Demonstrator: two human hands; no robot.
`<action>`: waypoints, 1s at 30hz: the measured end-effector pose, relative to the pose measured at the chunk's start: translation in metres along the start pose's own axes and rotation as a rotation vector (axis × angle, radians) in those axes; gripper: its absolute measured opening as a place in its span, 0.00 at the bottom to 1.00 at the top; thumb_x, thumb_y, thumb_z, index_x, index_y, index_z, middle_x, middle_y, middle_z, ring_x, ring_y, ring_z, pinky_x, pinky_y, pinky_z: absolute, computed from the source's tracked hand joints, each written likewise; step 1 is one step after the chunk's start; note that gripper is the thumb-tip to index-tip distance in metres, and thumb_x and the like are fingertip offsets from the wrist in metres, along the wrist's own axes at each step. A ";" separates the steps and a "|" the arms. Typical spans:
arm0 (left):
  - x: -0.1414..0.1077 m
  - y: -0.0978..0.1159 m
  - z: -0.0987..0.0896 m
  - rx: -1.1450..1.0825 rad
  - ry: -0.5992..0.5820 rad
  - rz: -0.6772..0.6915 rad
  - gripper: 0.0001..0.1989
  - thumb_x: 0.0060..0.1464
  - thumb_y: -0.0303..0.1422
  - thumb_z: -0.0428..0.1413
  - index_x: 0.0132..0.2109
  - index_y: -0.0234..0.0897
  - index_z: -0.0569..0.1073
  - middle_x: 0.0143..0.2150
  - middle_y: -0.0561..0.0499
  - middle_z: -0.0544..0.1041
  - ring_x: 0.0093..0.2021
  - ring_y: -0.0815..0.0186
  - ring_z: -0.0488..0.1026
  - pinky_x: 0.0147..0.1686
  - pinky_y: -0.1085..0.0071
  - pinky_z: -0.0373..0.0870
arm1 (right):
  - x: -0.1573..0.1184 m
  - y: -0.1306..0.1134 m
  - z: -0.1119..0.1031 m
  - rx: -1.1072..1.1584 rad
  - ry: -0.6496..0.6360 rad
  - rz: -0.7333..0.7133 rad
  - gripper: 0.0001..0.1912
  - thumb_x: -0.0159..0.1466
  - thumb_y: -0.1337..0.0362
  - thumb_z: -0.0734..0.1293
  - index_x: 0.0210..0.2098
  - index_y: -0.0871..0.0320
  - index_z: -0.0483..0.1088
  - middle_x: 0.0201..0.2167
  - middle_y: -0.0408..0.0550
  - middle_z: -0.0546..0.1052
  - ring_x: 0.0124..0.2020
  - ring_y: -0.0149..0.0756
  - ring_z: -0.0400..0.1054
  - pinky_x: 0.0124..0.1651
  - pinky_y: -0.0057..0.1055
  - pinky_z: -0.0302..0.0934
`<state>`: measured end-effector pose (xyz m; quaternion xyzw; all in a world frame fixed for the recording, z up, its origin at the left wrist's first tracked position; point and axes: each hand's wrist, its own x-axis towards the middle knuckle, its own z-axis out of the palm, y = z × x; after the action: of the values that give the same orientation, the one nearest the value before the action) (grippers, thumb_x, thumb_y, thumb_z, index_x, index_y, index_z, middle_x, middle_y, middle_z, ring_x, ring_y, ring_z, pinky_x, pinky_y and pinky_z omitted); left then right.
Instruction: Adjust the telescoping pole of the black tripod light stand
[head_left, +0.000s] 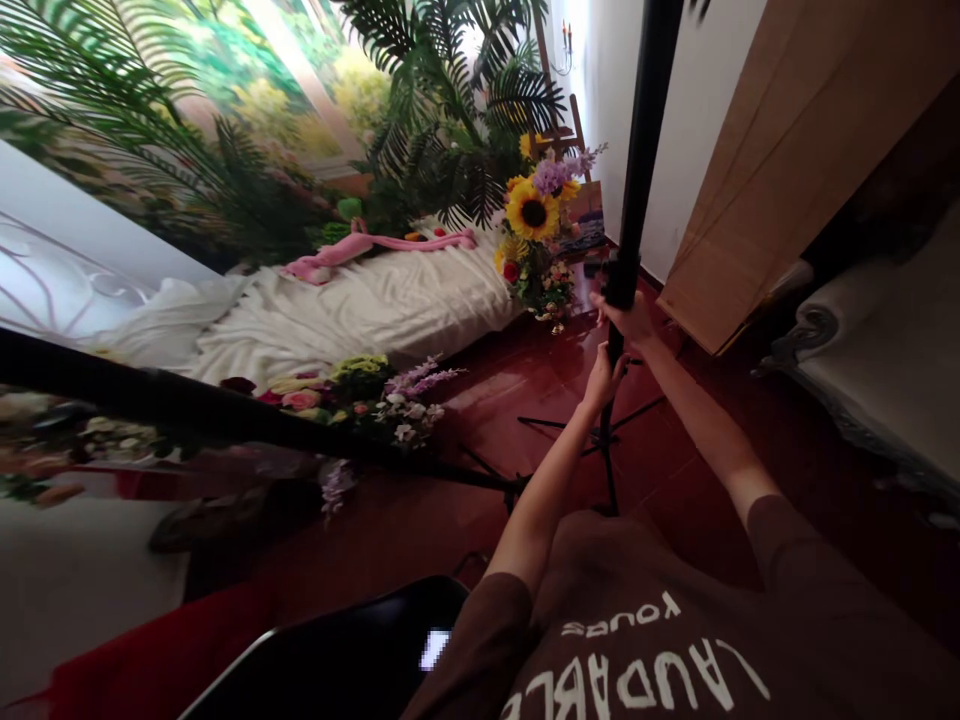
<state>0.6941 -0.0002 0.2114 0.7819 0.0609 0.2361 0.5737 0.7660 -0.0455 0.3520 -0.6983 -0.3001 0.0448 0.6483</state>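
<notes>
Black stand (646, 140): my landmark in this feed, ahead of the wearer, legs (608, 475) splayed over the red floor (491, 400)
Right hand (632, 318): I see it curled around the stand, just below the collar (621, 278)
Left hand (602, 380): wrapped around the stand, lower than the right
Stand progress: I judge the legs already set out and the hands not yet off; whether the collar is tight, I can't tell
Sunflowers (534, 212): left of the stand
Brown board (739, 190): right of the stand
</notes>
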 end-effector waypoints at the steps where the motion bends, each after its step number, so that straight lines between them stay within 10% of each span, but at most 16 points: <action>1: -0.001 0.004 -0.001 -0.005 -0.004 -0.010 0.21 0.62 0.42 0.53 0.56 0.37 0.61 0.41 0.45 0.77 0.32 0.66 0.76 0.35 0.70 0.71 | 0.010 -0.013 -0.001 0.016 0.008 -0.034 0.19 0.60 0.50 0.70 0.23 0.60 0.72 0.16 0.42 0.71 0.23 0.31 0.72 0.26 0.25 0.66; 12: 0.014 0.047 -0.003 0.336 0.144 -0.259 0.27 0.53 0.61 0.52 0.37 0.40 0.76 0.29 0.43 0.78 0.38 0.50 0.78 0.39 0.63 0.69 | 0.034 -0.034 0.000 0.005 0.096 -0.089 0.14 0.61 0.60 0.69 0.23 0.61 0.70 0.17 0.40 0.69 0.23 0.29 0.71 0.25 0.23 0.64; 22: 0.017 0.054 -0.006 0.538 0.056 -0.299 0.26 0.60 0.55 0.47 0.47 0.40 0.76 0.40 0.41 0.82 0.44 0.53 0.79 0.42 0.67 0.68 | 0.018 -0.049 -0.003 -0.169 0.097 -0.031 0.21 0.59 0.49 0.71 0.20 0.58 0.69 0.15 0.41 0.70 0.21 0.30 0.70 0.27 0.25 0.63; 30: 0.013 0.055 -0.006 0.632 0.034 -0.287 0.28 0.62 0.55 0.43 0.50 0.39 0.74 0.41 0.40 0.82 0.44 0.53 0.79 0.41 0.67 0.68 | 0.000 -0.037 -0.047 -0.245 -0.230 -0.037 0.24 0.53 0.47 0.76 0.40 0.57 0.72 0.33 0.45 0.77 0.40 0.38 0.73 0.44 0.34 0.69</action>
<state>0.6935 -0.0090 0.2675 0.9004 0.2500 0.1355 0.3294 0.7741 -0.0879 0.3941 -0.7569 -0.3882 0.0755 0.5204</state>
